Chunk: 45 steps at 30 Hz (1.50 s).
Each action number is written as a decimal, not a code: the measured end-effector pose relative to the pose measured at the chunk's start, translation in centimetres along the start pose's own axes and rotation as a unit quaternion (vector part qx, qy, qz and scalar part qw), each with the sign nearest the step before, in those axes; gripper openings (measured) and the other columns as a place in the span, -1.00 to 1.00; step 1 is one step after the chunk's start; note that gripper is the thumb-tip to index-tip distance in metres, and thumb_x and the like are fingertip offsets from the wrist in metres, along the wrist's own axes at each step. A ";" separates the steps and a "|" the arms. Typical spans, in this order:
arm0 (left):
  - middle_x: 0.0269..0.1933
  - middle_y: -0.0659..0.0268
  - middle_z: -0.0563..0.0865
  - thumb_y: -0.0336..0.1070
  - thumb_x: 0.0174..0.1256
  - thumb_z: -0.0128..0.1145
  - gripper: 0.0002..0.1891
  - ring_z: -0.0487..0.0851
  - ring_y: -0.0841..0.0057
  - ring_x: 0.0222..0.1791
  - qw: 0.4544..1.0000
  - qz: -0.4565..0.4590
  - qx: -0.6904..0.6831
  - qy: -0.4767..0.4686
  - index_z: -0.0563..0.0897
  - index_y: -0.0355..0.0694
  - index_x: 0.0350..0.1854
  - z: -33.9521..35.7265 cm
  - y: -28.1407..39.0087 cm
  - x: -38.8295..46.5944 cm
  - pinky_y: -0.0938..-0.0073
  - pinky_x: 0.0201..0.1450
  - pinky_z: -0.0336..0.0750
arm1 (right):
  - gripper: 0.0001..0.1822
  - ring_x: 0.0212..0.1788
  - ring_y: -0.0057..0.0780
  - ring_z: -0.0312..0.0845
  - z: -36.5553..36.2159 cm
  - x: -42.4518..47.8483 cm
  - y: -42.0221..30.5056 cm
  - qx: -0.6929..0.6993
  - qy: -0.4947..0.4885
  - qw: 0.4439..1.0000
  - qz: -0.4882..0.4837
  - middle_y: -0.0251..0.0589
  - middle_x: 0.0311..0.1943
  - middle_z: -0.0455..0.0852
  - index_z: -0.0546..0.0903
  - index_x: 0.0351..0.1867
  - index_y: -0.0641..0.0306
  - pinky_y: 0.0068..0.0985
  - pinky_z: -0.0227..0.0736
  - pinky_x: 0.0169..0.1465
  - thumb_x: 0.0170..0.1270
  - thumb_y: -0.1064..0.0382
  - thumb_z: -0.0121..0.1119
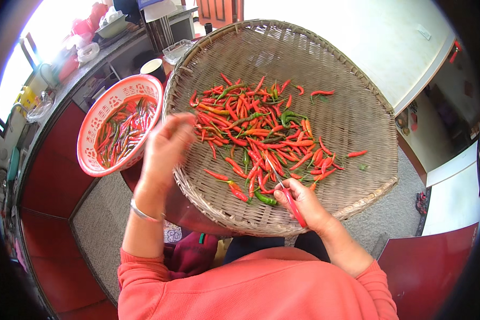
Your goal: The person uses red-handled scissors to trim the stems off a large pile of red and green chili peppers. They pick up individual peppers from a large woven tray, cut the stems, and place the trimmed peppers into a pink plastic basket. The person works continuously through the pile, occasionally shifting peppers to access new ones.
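Observation:
A large woven bamboo tray [356, 116] lies before me with a heap of red and some green chili peppers [260, 132] on it. My right hand [302, 202] holds red-handled scissors [293, 206] at the tray's near side, their blades pointing into the peppers. My left hand [170, 140], blurred, is raised at the tray's left rim, between it and a red and white patterned basin [89, 140]. Whether its fingers hold anything is unclear. Chili peppers [124, 132], red and dark green, lie in the basin, looking wet. A green pepper [265, 199] rests near the scissors.
Under the tray and basin is a dark red table [188, 214]. Behind the basin stand a dark cup [154, 69] and a clear plastic container [178, 51]. A counter [104, 52] with bags and bowls curves along the left.

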<state>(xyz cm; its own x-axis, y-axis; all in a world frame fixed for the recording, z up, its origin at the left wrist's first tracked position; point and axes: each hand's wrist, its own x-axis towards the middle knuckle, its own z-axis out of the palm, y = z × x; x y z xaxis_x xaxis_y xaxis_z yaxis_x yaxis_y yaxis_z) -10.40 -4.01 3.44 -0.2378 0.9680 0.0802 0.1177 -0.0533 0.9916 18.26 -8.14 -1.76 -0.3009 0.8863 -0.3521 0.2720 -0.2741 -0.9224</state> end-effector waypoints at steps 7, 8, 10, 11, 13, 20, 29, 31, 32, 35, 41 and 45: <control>-0.18 0.11 0.68 -0.26 0.26 0.18 -0.58 0.66 0.39 -0.19 0.905 0.123 0.339 0.226 0.50 -0.27 0.15 -12.1 -3.4 6.0 0.36 -0.08 0.54 | -0.63 -0.25 -0.66 0.47 0.0 0.0 -0.1 -0.034 -0.001 0.999 -0.010 -0.28 -0.31 0.63 0.49 -0.08 0.38 -0.59 0.42 -0.15 0.29 0.12 0.23; -0.10 0.04 0.66 -0.25 0.23 0.19 -0.54 0.63 0.28 -0.10 0.883 0.136 0.391 0.221 0.49 -0.28 0.17 -12.5 -4.0 5.9 0.29 0.00 0.50 | -0.64 -0.24 -0.65 0.47 0.0 0.0 -0.1 -0.033 -0.002 0.999 -0.012 -0.28 -0.31 0.63 0.49 -0.08 0.38 -0.60 0.42 -0.14 0.29 0.12 0.22; 0.06 -0.03 0.60 -0.26 0.18 0.21 -0.51 0.54 0.13 0.08 0.842 0.181 0.464 0.207 0.48 -0.30 0.17 -11.0 -4.2 4.7 0.21 0.14 0.40 | -0.65 -0.25 -0.66 0.47 0.1 0.1 0.0 -0.019 0.004 1.000 -0.018 -0.30 -0.32 0.62 0.48 -0.09 0.37 -0.61 0.42 -0.17 0.30 0.11 0.22; 0.04 0.01 0.62 -0.28 0.17 0.22 -0.54 0.55 0.15 0.07 0.837 0.223 0.468 0.175 0.51 -0.29 0.13 -9.9 -4.4 4.3 0.25 0.13 0.40 | -0.65 -0.26 -0.66 0.47 0.0 0.2 0.0 -0.007 0.007 1.000 -0.025 -0.31 -0.33 0.62 0.48 -0.10 0.36 -0.63 0.43 -0.21 0.30 0.11 0.21; -0.12 0.08 0.68 -0.36 0.12 0.22 -0.70 0.60 0.20 -0.07 0.889 0.197 0.402 0.095 0.62 -0.27 -0.07 -4.4 -2.2 1.8 0.28 0.05 0.44 | -0.67 -0.31 -0.70 0.45 -0.2 0.3 0.4 0.034 0.021 0.999 -0.015 -0.35 -0.35 0.60 0.47 -0.11 0.32 -0.66 0.40 -0.32 0.32 0.11 0.19; -0.28 0.22 0.60 -0.36 0.00 0.26 -0.81 0.57 0.23 -0.21 0.776 0.347 0.372 -0.373 0.62 -0.22 -0.30 4.5 -2.9 -2.7 0.26 -0.08 0.46 | -0.79 -0.67 -0.82 0.10 -0.8 0.2 0.5 0.233 0.056 0.971 0.000 -0.50 -0.56 0.30 0.44 -0.12 0.15 -0.79 0.07 -0.65 0.38 0.11 0.09; -0.34 0.18 0.56 -0.29 0.09 0.19 -0.86 0.61 0.20 -0.25 0.754 0.305 0.441 -0.380 0.54 -0.22 -0.38 5.3 -4.7 -3.4 0.24 -0.19 0.49 | -0.76 -0.66 -0.81 0.12 -0.9 0.2 0.6 0.249 0.048 0.967 -0.003 -0.48 -0.55 0.31 0.45 -0.13 0.15 -0.80 0.08 -0.63 0.35 0.08 0.12; -0.35 0.17 0.55 -0.30 0.11 0.18 -0.86 0.60 0.17 -0.26 0.781 0.280 0.421 -0.367 0.54 -0.22 -0.37 5.1 -4.1 -3.1 0.23 -0.21 0.49 | -0.75 -0.66 -0.81 0.12 -0.9 0.1 0.6 0.255 0.050 0.966 -0.008 -0.49 -0.55 0.31 0.45 -0.13 0.15 -0.81 0.07 -0.63 0.35 0.07 0.13; -0.34 0.16 0.55 -0.31 0.12 0.18 -0.87 0.59 0.14 -0.26 0.793 0.267 0.410 -0.363 0.53 -0.23 -0.36 5.0 -3.8 -2.9 0.21 -0.22 0.48 | -0.75 -0.66 -0.81 0.12 -1.0 0.1 0.6 0.255 0.052 0.965 -0.009 -0.49 -0.55 0.31 0.45 -0.13 0.15 -0.81 0.07 -0.63 0.35 0.07 0.13; -0.35 0.16 0.56 -0.27 0.09 0.22 -0.82 0.58 0.12 -0.28 0.782 0.261 0.416 -0.383 0.53 -0.21 -0.34 4.9 -3.0 -2.5 0.21 -0.25 0.47 | -0.75 -0.66 -0.81 0.12 -1.0 0.1 0.7 0.259 0.050 0.965 -0.013 -0.50 -0.55 0.31 0.45 -0.13 0.15 -0.81 0.07 -0.64 0.34 0.07 0.13; -0.18 0.27 0.59 -0.19 0.02 0.29 -0.67 0.57 0.28 -0.12 0.724 0.354 0.507 -0.306 0.59 -0.10 -0.14 8.5 -3.1 -1.3 0.28 -0.15 0.49 | -0.76 -0.66 -0.81 0.12 -1.1 0.1 0.3 0.263 0.049 0.964 0.000 -0.51 -0.55 0.31 0.44 -0.13 0.15 -0.81 0.07 -0.64 0.35 0.08 0.12; 0.07 0.18 0.51 -0.18 0.02 0.31 -0.54 0.44 0.19 0.10 0.711 0.367 0.575 -0.168 0.53 -0.07 0.03 10.2 -4.0 3.3 0.10 0.06 0.36 | -0.78 -0.66 -0.81 0.12 -1.0 -0.1 0.4 0.235 0.054 0.971 -0.007 -0.51 -0.56 0.31 0.43 -0.14 0.15 -0.80 0.08 -0.64 0.37 0.09 0.10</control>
<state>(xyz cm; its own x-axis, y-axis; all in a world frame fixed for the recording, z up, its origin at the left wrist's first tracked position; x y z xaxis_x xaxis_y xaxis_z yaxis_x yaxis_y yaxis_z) -1.82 1.91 -1.31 0.5160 0.7976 0.3125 0.8486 -0.5256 -0.0597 19.35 -7.98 -1.96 -0.1978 0.9181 -0.3434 -0.1854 -0.3790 -0.9066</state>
